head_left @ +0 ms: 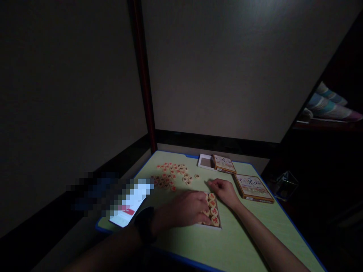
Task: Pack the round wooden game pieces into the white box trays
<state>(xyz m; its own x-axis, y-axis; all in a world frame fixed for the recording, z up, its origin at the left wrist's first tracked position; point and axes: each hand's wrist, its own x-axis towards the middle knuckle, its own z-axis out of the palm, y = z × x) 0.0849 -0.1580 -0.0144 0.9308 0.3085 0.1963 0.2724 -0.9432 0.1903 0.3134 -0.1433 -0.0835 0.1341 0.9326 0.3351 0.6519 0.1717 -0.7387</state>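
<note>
My left hand (pixel 185 208) lies over a small white tray (pixel 217 226) filled with round wooden game pieces (pixel 213 211) marked in red, its fingers curled down onto the pieces. My right hand (pixel 224 190) rests just behind the tray, fingers pinched together near the table; what they pinch is too small to see. A dark watch sits on my left wrist. Several more loose round pieces (pixel 172 174), red- and black-marked, lie scattered on the green table (pixel 244 241) to the far left of my hands.
Two brown printed boxes (pixel 253 187) (pixel 224 163) lie at the back right, beside a white empty tray (pixel 204 161). A white sheet with a red patch (pixel 129 211) sits at the table's left edge. A dark red post stands behind the table. The room is dim.
</note>
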